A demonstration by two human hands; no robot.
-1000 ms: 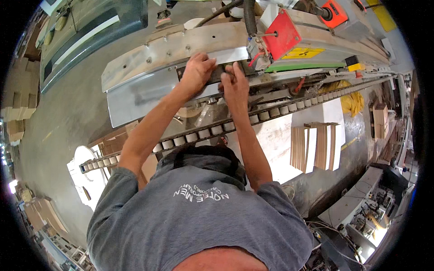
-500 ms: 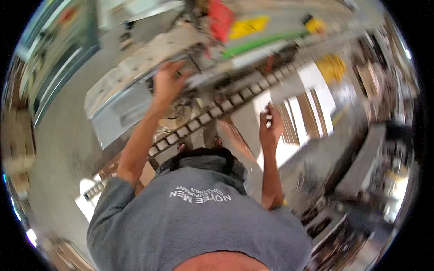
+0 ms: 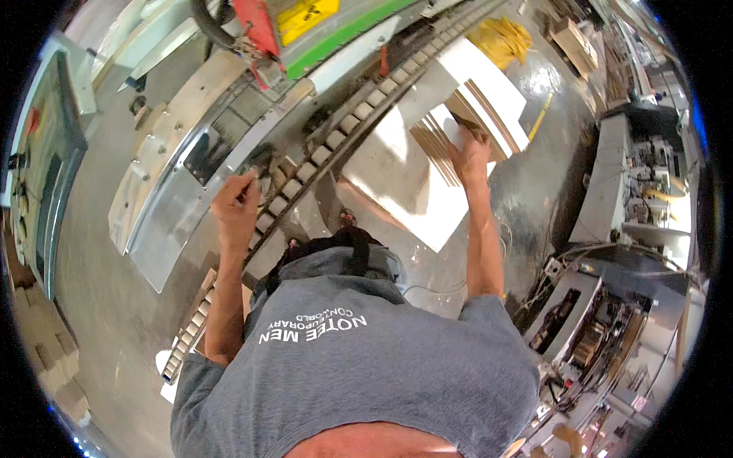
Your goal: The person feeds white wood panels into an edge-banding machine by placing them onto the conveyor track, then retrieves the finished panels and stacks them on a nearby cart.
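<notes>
My left hand (image 3: pixel 235 204) is raised at the near edge of a machine, its fingers curled in. Whether anything small sits between those fingertips I cannot make out. Close by runs a chain conveyor (image 3: pixel 336 139) of pale square pads. Over on the right, my right hand (image 3: pixel 470 156) bends its fingers down onto a group of narrow brown-and-white strips (image 3: pixel 434 145). The strips lie side by side on a large white panel (image 3: pixel 439 217), and the fingertips are partly hidden among them.
The machine has a grey metal plate (image 3: pixel 164 256), a green band (image 3: pixel 343 42) and a red part (image 3: pixel 256 27). A yellow bag (image 3: pixel 500 40) lies beyond the panel. Grey equipment (image 3: pixel 603 187) stands along the right, and stacked cardboard (image 3: pixel 42 343) is at far left.
My left hand has drawn back from the machine toward me, down and left. My right hand has moved up and forward onto the strips. The whole view has turned.
</notes>
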